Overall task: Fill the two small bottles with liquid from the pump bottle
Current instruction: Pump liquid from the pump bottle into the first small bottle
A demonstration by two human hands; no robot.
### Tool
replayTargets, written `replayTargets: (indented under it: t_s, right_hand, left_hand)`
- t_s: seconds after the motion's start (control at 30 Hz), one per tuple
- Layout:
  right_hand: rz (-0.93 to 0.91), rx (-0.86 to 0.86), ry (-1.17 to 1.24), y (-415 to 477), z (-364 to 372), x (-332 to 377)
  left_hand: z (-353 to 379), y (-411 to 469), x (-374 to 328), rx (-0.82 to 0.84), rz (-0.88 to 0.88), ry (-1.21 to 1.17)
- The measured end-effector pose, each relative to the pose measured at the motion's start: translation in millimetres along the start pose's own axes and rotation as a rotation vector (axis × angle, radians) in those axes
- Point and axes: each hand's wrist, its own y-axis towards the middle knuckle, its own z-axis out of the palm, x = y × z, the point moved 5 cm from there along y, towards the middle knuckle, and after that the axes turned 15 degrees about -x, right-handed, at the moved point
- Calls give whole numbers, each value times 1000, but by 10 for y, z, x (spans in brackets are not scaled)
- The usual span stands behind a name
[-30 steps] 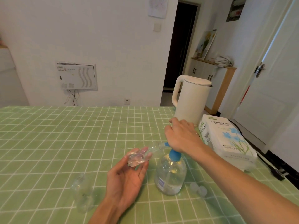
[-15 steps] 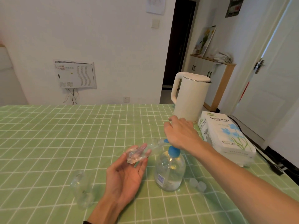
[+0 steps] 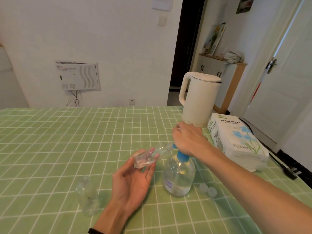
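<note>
A clear pump bottle point(image 3: 178, 176) with a blue collar stands on the green checked tablecloth. My right hand point(image 3: 188, 138) lies over its pump head, palm down, hiding the head. My left hand point(image 3: 133, 179), palm up, holds a small clear bottle point(image 3: 146, 158) tilted on its side in the fingertips, its mouth at the pump's nozzle. A second small clear bottle point(image 3: 87, 195) stands upright to the left of my left wrist. Two pale caps point(image 3: 208, 190) lie on the cloth just right of the pump bottle.
A white electric kettle point(image 3: 199, 100) stands behind my right hand. A pack of tissue paper point(image 3: 236, 141) lies at the right, near the table's edge. A black plug and cord point(image 3: 290, 171) lie beyond it. The green cloth point(image 3: 67, 141) stretches to the left.
Both hands keep their hold at the pump. The camera has tipped a little, so everything sits slightly higher in view. The small bottle stays at the nozzle.
</note>
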Motion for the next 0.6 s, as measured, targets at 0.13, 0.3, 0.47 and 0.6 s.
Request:
replayTargets:
  t_s: [0.13, 0.3, 0.47, 0.6]
  right_hand:
    - [-27, -39, -21, 34, -76, 34]
    - [-29, -37, -35, 68, -61, 33]
    - [13, 18, -12, 31, 28, -14]
    - [-5, 0, -16, 3, 9, 1]
  left_hand:
    - [14, 14, -6, 2, -5, -7]
    - [-1, 30, -11, 3, -1, -2]
    - [9, 15, -1, 2, 0, -1]
    - [33, -7, -5, 5, 2, -5]
